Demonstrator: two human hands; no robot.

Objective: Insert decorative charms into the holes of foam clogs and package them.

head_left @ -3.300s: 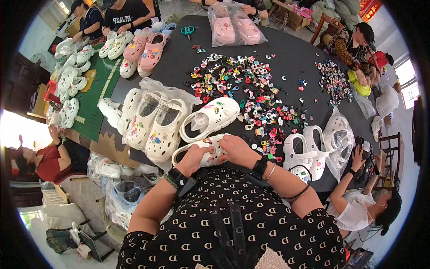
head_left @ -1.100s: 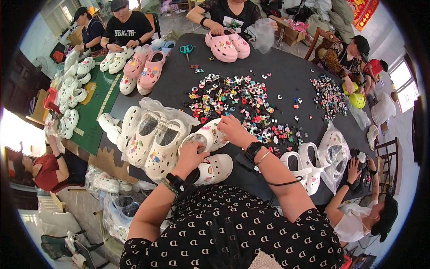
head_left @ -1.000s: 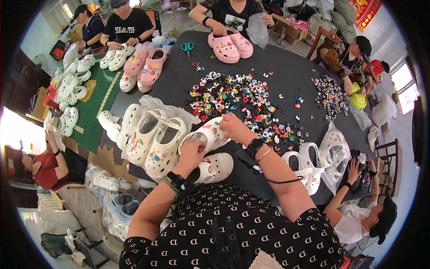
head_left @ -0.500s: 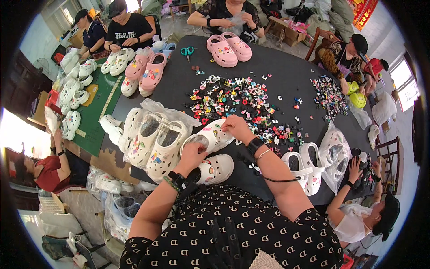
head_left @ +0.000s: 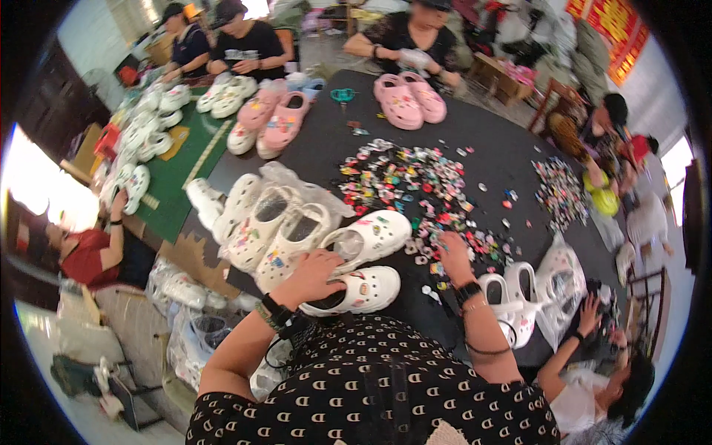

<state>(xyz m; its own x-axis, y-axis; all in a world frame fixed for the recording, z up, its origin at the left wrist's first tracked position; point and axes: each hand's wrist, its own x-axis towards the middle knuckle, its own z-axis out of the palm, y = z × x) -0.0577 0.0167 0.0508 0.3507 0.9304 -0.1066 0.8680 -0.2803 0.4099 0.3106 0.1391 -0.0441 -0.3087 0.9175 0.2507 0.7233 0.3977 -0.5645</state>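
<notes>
My left hand is closed on the heel opening of a white clog, which has a few small charms on its upper and clear plastic inside. Its mate, another white clog with charms, lies just nearer to me. Over the near edge of a heap of small colourful shoe charms is my right hand, its fingers slightly apart and bent down among the pieces; nothing shows in them. Cream clogs with charms stand left of my left hand, partly in clear plastic.
White clogs and a bagged clog stand to the right. Pink clogs and teal scissors lie farther back on the black table. A second charm heap is at far right. Several co-workers sit around.
My right hand has left the white clog's toe and moved right to the charms. My left hand remains at the clog's heel. The whole view has shifted slightly.
</notes>
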